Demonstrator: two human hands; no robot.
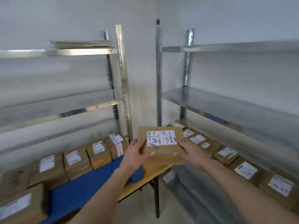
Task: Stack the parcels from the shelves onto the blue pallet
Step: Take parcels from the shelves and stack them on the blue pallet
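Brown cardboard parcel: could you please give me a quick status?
Left hand and right hand grip brown cardboard parcel, airborne. Blue pallet below-left, partly loaded. Path unobstructed.

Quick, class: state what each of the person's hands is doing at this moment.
Left hand: closed on the left edge of the parcel, thumb on top.
Right hand: closed on the same parcel's right edge, thumb on top.

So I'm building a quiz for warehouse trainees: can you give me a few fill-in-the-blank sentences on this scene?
1. The held parcel is gripped by ____ hands, the left hand and the right hand.
2. The pallet under the row of parcels is ____ in colour.
3. The label on the held parcel is ____ in colour.

Missing words: both; blue; white
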